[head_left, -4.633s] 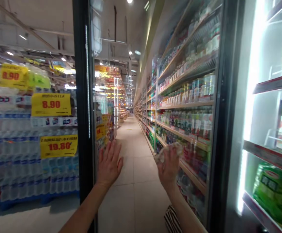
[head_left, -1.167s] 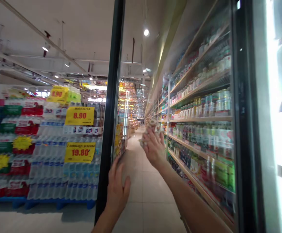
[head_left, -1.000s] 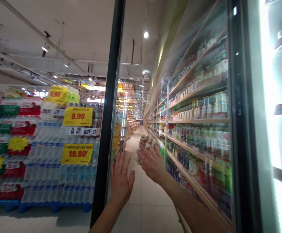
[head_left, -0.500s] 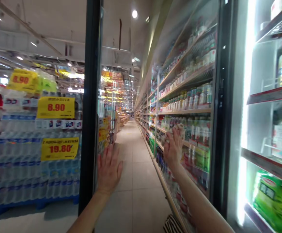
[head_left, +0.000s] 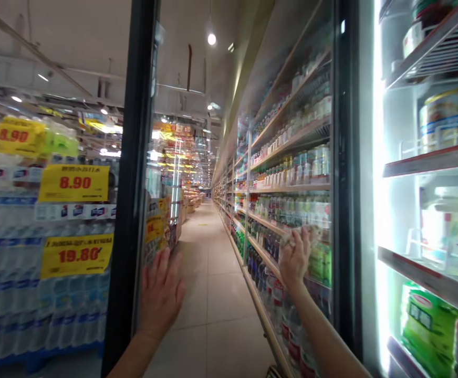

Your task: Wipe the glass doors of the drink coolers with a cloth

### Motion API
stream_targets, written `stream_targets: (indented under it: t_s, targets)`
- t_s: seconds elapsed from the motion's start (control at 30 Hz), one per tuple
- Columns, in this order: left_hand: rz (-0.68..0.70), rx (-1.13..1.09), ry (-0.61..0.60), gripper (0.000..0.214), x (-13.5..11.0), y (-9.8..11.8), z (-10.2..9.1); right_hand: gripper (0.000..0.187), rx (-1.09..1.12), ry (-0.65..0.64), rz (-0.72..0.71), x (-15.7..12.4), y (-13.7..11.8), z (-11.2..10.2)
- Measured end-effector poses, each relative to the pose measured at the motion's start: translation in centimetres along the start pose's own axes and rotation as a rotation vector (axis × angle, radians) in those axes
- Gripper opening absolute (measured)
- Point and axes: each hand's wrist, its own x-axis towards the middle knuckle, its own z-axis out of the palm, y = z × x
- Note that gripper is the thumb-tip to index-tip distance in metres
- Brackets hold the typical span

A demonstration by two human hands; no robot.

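Note:
An open glass fridge door (head_left: 229, 131) stands straight ahead of me, with black frame edges left and right. My left hand (head_left: 161, 294) lies flat and open against the glass near the door's left frame (head_left: 128, 173). My right hand (head_left: 294, 258) presses a crumpled whitish cloth (head_left: 306, 233) against the glass near the right frame (head_left: 345, 173). Through the pane I see the aisle and drink shelves.
At right the lit fridge interior (head_left: 429, 210) holds shelves with jars, cans and green packs. Left of the door are stacked water bottles with yellow price signs (head_left: 73, 182). A long tiled aisle (head_left: 209, 294) runs ahead, with drink shelves (head_left: 292, 184) along its right side.
My right hand with the cloth has swept from the middle of the glass rightward and down toward the right frame. My left hand stays flat on the glass. The view has shifted right.

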Motion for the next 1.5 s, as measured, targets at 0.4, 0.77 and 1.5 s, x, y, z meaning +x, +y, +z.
stream_targets:
  t_s: [0.4,0.77,1.5]
  targets:
    - [-0.020,-0.007,0.005,0.066,-0.1,-0.1,0.4,0.043,-0.086,0.042,0.035,2.1,4.3,-0.6]
    - [-0.016,0.005,-0.033,0.069,-0.3,-0.2,0.0,0.046,-0.038,-0.057,-0.087,-4.6,-0.7,-1.6]
    - [-0.102,0.017,-0.045,0.065,-1.4,2.2,-0.5,0.045,0.031,-0.415,-0.298,-9.9,-2.6,-3.0]
